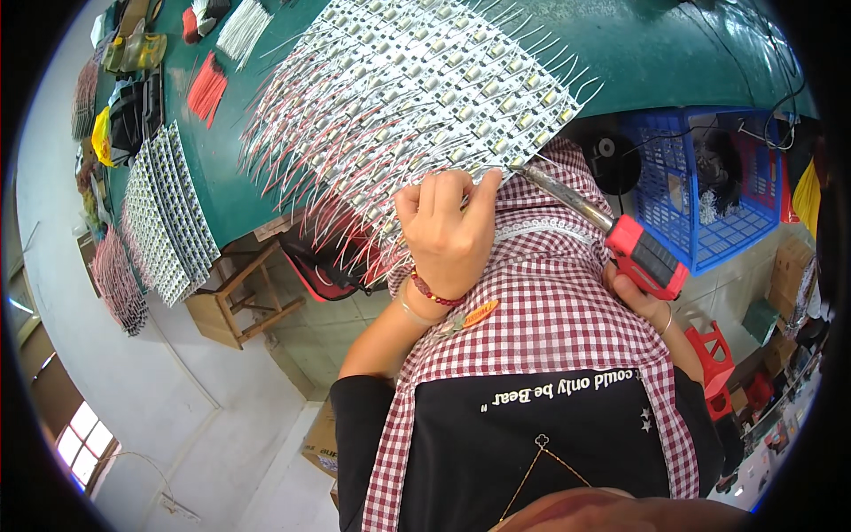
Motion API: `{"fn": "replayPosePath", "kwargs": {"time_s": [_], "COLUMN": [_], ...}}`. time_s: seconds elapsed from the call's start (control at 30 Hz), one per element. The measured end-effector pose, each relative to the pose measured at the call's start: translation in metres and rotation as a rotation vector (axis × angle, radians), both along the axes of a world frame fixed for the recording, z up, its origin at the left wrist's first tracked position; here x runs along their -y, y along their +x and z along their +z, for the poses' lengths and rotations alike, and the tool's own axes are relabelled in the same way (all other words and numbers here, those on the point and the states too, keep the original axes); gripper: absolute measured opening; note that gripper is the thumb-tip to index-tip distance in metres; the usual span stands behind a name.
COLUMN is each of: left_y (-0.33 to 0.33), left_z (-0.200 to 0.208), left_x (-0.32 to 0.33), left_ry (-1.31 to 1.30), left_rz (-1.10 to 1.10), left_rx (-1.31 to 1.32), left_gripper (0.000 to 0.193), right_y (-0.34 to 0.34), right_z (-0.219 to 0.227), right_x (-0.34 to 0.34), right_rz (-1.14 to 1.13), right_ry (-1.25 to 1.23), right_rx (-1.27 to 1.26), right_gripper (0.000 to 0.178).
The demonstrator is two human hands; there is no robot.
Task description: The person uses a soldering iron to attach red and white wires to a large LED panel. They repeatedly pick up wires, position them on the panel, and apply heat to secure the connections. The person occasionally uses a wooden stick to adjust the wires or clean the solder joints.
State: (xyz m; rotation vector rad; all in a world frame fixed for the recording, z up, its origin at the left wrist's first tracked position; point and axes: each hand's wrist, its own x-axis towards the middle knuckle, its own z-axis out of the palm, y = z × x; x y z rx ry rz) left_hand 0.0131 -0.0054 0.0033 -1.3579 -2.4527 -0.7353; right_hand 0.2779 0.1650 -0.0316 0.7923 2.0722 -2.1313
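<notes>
A large panel of LED circuit boards (425, 75) lies on the green table, with white and red wires sticking out along its sides. My left hand (448, 230) is closed at the panel's near edge, its fingers bent down; what they pinch is hidden. In my right hand (640, 300) is a soldering iron (651, 257) with a red and black handle. Its metal barrel slants up and left, and the tip is at the panel's near right corner, close to my left fingers. Most of my right hand's fingers are behind the handle.
On the green table (222, 191) lie bundles of red wires (206, 87) and white wires (244, 31). More wired LED boards (168, 217) hang over its left edge. To the right is a blue plastic crate (665, 191); a wooden stool (239, 297) stands lower left, and a red stool (712, 359) lower right.
</notes>
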Motion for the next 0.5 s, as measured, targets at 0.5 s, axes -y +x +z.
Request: {"fn": "replayPosePath", "kwargs": {"time_s": [0.5], "left_y": [0.002], "left_z": [0.001], "left_x": [0.002], "left_ry": [0.016], "left_rz": [0.003], "left_rx": [-0.008], "left_gripper": [0.029], "right_y": [-0.009], "right_z": [0.006], "right_x": [0.001], "right_rz": [0.013], "right_ry": [0.16], "right_rx": [-0.11], "right_gripper": [0.013]}}
